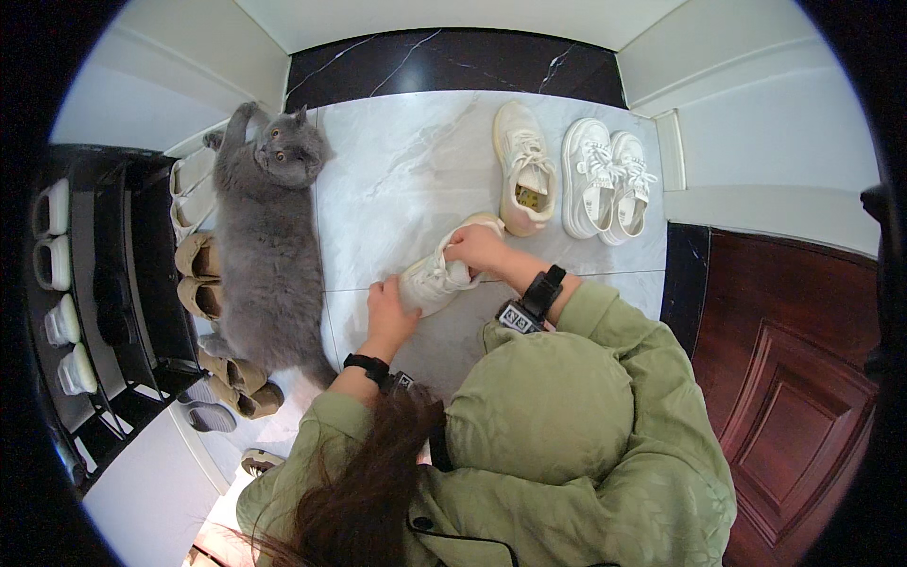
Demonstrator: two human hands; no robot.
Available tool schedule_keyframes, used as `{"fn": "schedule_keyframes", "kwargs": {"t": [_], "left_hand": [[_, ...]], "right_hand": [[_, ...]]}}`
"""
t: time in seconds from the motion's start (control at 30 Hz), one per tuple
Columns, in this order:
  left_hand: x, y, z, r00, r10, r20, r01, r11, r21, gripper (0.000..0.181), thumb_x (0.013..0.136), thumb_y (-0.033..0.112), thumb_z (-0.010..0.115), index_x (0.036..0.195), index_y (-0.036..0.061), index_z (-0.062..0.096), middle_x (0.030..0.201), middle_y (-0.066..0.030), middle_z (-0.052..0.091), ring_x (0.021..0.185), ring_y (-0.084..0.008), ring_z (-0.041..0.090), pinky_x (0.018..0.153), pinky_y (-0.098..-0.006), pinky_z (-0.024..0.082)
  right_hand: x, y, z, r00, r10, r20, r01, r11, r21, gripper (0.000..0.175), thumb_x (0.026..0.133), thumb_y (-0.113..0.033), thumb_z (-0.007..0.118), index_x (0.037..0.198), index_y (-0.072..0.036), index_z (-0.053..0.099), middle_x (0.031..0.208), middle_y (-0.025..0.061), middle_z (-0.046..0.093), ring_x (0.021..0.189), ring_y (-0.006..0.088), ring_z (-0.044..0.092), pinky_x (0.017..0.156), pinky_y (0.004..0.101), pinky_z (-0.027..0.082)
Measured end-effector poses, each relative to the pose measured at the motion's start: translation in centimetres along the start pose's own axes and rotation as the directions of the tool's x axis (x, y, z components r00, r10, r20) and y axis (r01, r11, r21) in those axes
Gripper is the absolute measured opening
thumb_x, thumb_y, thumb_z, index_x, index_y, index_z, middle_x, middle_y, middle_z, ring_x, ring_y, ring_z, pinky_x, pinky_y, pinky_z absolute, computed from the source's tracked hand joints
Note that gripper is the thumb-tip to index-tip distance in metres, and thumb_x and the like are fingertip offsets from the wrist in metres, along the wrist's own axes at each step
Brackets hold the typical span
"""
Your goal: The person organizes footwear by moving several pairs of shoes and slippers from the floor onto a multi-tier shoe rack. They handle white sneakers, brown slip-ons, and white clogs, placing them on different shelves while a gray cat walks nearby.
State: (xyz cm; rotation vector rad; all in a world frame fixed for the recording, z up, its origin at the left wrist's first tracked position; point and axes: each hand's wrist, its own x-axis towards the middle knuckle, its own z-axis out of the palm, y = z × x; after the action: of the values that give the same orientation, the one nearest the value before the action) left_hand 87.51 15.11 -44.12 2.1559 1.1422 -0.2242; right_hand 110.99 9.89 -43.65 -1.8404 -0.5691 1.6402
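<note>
A cream lace-up sneaker [432, 280] lies at a slant on the tiled floor in front of me. My left hand [391, 312] is around its toe end. My right hand [476, 248] grips the sneaker by its opening and tongue, the fingertips partly hidden inside. A similar cream sneaker [526, 170] stands just beyond my right hand, its toe pointing away and a yellow patterned insole showing. Farther right, a pair of white lace-up sneakers, one [589, 177] beside the other [629, 188], stands with toes away from me.
A grey cat [273, 248] lies stretched along the left, beside tan slippers [200, 298] and other footwear. Behind it stands a black shoe rack [134, 283] holding several shoes. Grey slippers [209, 417] lie lower left. A dark red panelled door [786, 418] is at the right.
</note>
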Motion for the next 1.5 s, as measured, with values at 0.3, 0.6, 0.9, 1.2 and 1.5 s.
{"fn": "schedule_keyframes", "kwargs": {"t": [0.3,0.6,0.9,1.2,1.5], "left_hand": [[-1.7,-1.3,-9.2,0.999,-0.041,-0.027,0.033,0.970,-0.240,0.048,0.078,0.007,0.071,0.121,0.0017,0.052,0.117,-0.0177,0.052,0.106,-0.0306,0.056,0.089,-0.0360,0.048],[-12.8,-8.3,-25.9,0.976,-0.033,0.217,0.156,0.801,-0.578,0.024,0.093,0.012,0.061,0.115,0.0031,0.059,0.105,-0.0045,0.064,0.098,-0.0127,0.059,0.087,-0.0280,0.049],[-31.0,-11.5,-33.0,0.992,-0.021,0.122,0.104,0.674,-0.731,0.030,0.096,0.013,0.059,0.123,0.0013,0.055,0.117,-0.0078,0.062,0.110,-0.0163,0.057,0.095,-0.0298,0.045],[-37.4,-18.0,-35.8,0.991,0.095,0.099,-0.039,0.887,-0.460,0.041,0.096,0.032,0.058,0.126,0.0039,0.052,0.115,-0.0119,0.061,0.105,-0.0229,0.060,0.089,-0.0350,0.048],[-41.3,-28.7,-35.5,0.967,0.253,0.037,-0.224,0.906,-0.360,0.047,0.091,0.039,0.058,0.119,0.0018,0.054,0.111,-0.0208,0.061,0.103,-0.0378,0.058,0.085,-0.0443,0.048]], "right_hand": [[0.7,-0.8,-0.3,0.993,0.117,0.015,-0.077,0.552,0.830,0.017,0.086,-0.011,0.059,0.097,0.001,0.063,0.090,0.0105,0.064,0.074,0.0237,0.065,0.060,0.0351,0.056],[-1.7,-2.9,4.8,0.955,-0.194,-0.223,0.251,0.137,0.958,0.037,0.100,-0.021,0.042,0.127,0.003,0.048,0.130,0.0124,0.054,0.122,0.0244,0.050,0.107,0.0350,0.039],[0.1,-1.5,4.7,0.929,-0.082,-0.361,0.364,0.014,0.931,0.030,0.093,-0.010,0.045,0.113,0.010,0.053,0.117,0.0184,0.059,0.111,0.0283,0.057,0.103,0.0398,0.044],[-1.8,-0.5,9.5,0.896,-0.173,-0.408,0.420,0.628,0.655,0.010,0.088,-0.001,0.049,0.092,0.005,0.056,0.096,0.0109,0.061,0.095,0.0227,0.058,0.092,0.0352,0.051],[-11.4,-19.0,17.9,0.971,-0.139,-0.193,0.214,0.864,0.456,0.008,0.082,-0.010,0.061,0.084,-0.003,0.059,0.080,0.0098,0.064,0.078,0.0268,0.065,0.084,0.0409,0.056]]}}
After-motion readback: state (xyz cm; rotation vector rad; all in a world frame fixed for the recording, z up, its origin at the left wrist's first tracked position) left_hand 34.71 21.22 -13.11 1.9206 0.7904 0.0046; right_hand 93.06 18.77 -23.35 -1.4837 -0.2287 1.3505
